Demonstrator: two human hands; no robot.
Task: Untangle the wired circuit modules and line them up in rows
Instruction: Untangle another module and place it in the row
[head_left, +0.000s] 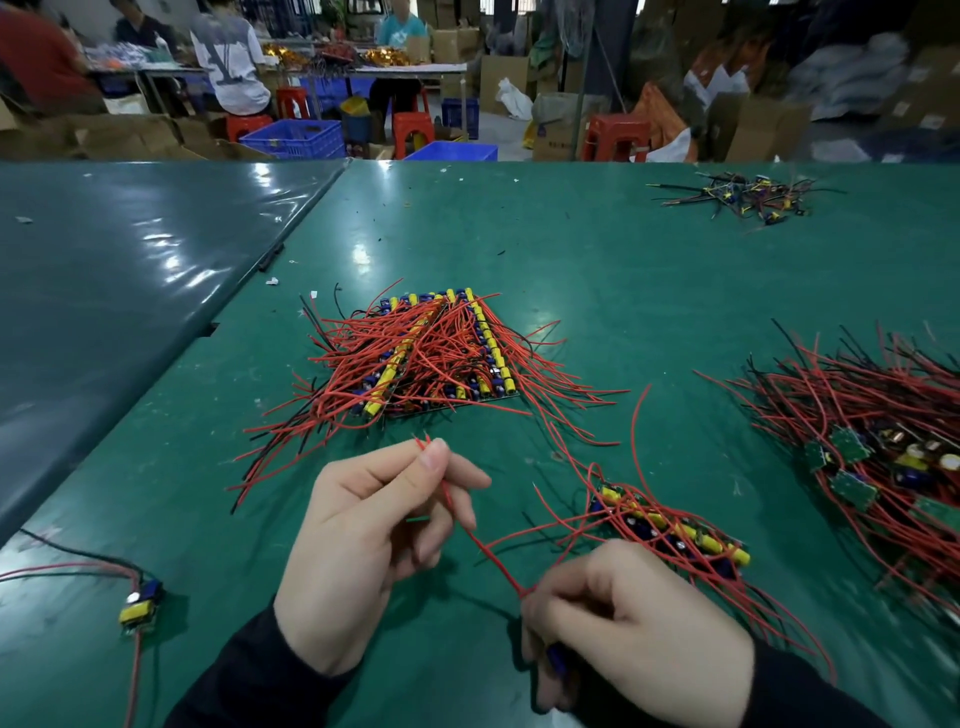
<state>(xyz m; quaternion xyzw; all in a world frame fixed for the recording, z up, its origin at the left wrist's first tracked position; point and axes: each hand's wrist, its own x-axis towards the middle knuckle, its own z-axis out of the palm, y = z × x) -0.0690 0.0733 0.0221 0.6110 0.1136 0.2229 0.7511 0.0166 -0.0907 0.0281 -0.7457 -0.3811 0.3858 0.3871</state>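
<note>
Left hand (363, 525) grip pinched on thin red wire (488, 551), right hand (618, 618) grip around a small blue-capped module (556, 660)

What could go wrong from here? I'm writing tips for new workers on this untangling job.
1. The left hand and right hand stretch red wires that seem to run toward the small cluster; pulling may drag it along or tighten the knot.
2. Loose leads from the lined-up rows reach toward that cluster; a snag could disturb the rows.
3. The right hand hides its module, so solder joints may be strained unseen.
</note>
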